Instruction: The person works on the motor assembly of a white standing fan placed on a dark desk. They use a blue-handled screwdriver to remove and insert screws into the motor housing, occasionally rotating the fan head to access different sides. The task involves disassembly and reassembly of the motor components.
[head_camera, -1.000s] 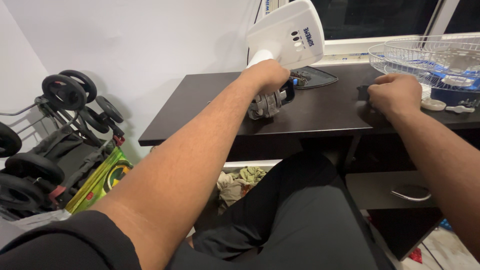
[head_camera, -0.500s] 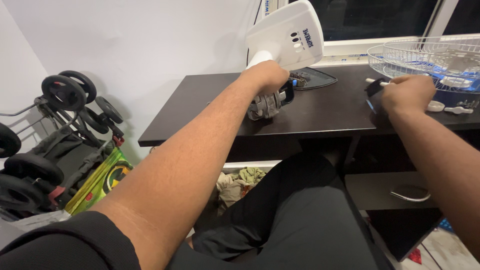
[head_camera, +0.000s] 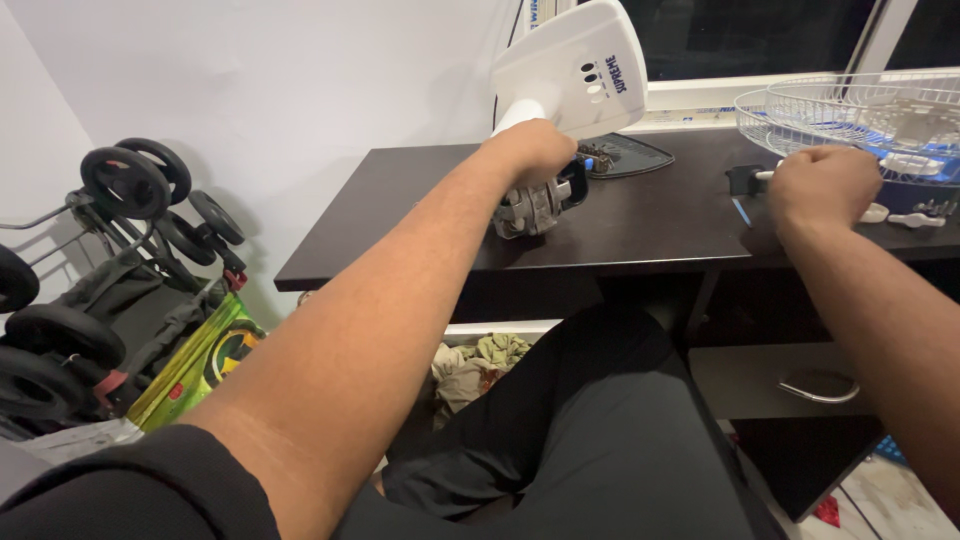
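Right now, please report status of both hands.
Left hand grips white plastic fan body. Right hand closed on small black tool. Wire guard beside.

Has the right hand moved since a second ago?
Yes. The right hand has lifted off the dark desk and shifted toward the wire fan guard by the window, now closed around a small dark-handled tool.

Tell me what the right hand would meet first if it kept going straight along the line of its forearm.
Probably the wire fan guard lying on the dark desk. The right hand, closed around a small dark tool, points up and away toward it. Depth is unclear, so the small white parts beside it might come first.
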